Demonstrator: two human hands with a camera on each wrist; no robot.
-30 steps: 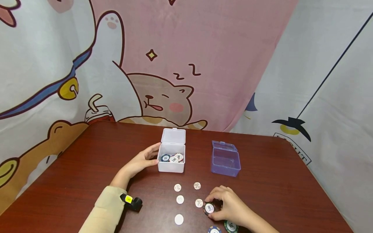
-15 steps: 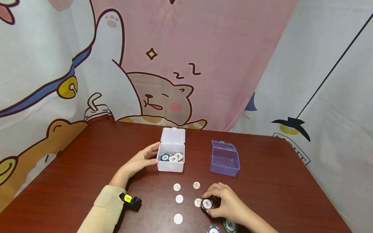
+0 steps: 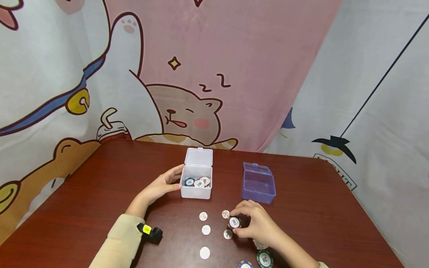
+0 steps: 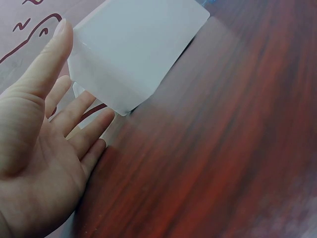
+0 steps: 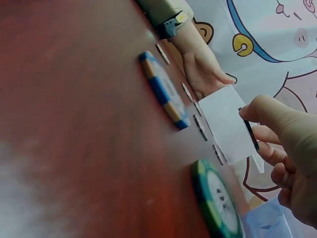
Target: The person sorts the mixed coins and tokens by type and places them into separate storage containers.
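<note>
My right hand (image 3: 257, 224) pinches a dark poker chip (image 3: 234, 222) marked 100 between thumb and fingers, held above the table. In the right wrist view the same chip (image 5: 250, 130) shows edge-on between thumb and fingertips. My left hand (image 3: 164, 186) rests against the left side of a white plastic box (image 3: 196, 192), thumb near its front corner and fingers extended along the side. Several poker chips (image 3: 199, 183), blue and white, lie inside that box, whose lid stands up at the back. The left palm (image 4: 44, 168) faces the box in the left wrist view.
A blue translucent box (image 3: 258, 195) with a raised lid stands right of the white one. Several coins (image 3: 205, 253) lie in two columns in front. Near the front edge are a blue chip (image 3: 246, 264), a green chip (image 3: 264, 258) and a white chip (image 3: 260, 245) partly hidden.
My right hand has lifted the dark chip and carried it forward and slightly left, past the coins, uncovering a white chip under the wrist. The left hand stays at the white box.
</note>
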